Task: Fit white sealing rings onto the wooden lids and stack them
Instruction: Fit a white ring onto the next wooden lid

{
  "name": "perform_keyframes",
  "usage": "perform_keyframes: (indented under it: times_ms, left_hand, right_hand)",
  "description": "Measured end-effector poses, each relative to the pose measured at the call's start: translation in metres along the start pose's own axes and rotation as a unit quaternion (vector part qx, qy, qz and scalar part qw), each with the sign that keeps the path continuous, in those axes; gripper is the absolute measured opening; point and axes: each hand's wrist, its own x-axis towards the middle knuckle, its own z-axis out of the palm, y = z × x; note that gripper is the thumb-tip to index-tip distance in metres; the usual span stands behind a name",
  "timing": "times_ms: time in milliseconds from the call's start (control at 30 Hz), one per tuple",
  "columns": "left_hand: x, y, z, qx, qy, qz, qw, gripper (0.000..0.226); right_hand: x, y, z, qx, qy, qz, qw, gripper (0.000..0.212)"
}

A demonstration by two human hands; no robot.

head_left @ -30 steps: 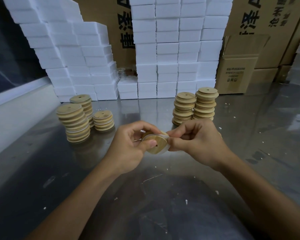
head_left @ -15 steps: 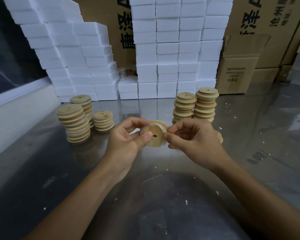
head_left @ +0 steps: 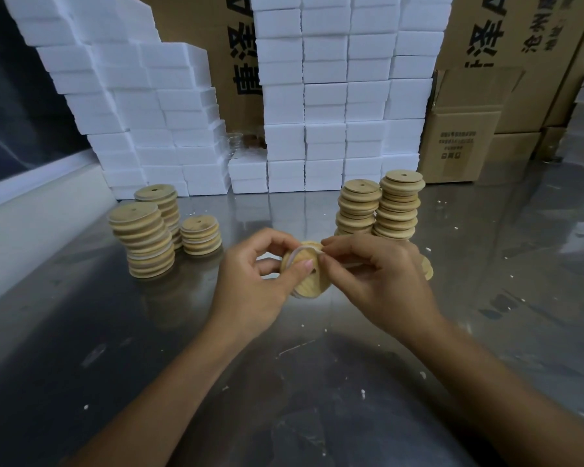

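Observation:
My left hand (head_left: 253, 284) grips a round wooden lid (head_left: 309, 281) with a small centre hole, held on edge above the metal table (head_left: 115, 348). A white sealing ring (head_left: 299, 252) lies partly over the lid's rim. My right hand (head_left: 381, 278) pinches the ring at the top of the lid. On the left stand three stacks of lids with white rings (head_left: 142, 241). Two taller stacks of bare wooden lids (head_left: 380, 208) stand behind my right hand. Another lid (head_left: 427, 267) peeks out from behind my right hand.
White foam boxes (head_left: 334, 96) are piled in walls along the back of the table, with brown cartons (head_left: 459, 139) behind and to the right. A white ledge (head_left: 31, 210) runs along the left edge. Small white crumbs dot the table.
Both hands have turned the lid and lifted it slightly. The right fingers have moved up to the top rim and now pull the ring there.

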Motion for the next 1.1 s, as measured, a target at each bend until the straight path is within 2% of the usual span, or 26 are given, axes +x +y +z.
perform_keyframes:
  times_ms: [100,300,467,667,833,933,1000,1100]
  left_hand:
    - [0.000,0.000,0.001,0.008,-0.004,0.000,1.000,0.020]
    - [0.004,-0.002,-0.007,0.028,-0.030,-0.024,0.999,0.030]
    - [0.009,0.002,-0.015,0.015,-0.051,-0.011,0.999,0.033]
    - [0.009,0.003,-0.019,0.014,-0.075,-0.009,0.997,0.027]
    - [0.008,-0.002,-0.018,-0.002,-0.060,-0.018,0.998,0.026]
    - [0.006,-0.004,-0.016,-0.037,-0.040,-0.036,0.998,0.026]
    - [0.007,-0.005,-0.016,-0.081,-0.020,-0.055,0.995,0.026]
    - [0.006,-0.006,-0.014,-0.149,0.002,-0.090,0.985,0.026]
  right_hand:
    - [0.001,0.001,-0.001,-0.001,-0.001,0.005,1.000,0.006]
    - [0.001,0.004,0.001,0.112,-0.043,0.136,0.983,0.008]
    - [0.005,0.002,0.002,0.181,-0.070,0.205,0.959,0.005]
    - [0.006,0.001,0.000,0.193,-0.076,0.234,0.950,0.006]
    - [0.004,0.002,0.001,0.182,-0.092,0.205,0.957,0.006]
    - [0.003,0.004,0.001,0.172,-0.109,0.194,0.960,0.004]
    - [0.002,0.005,0.001,0.171,-0.117,0.198,0.958,0.010]
    - [0.001,0.006,0.002,0.177,-0.103,0.201,0.958,0.011]
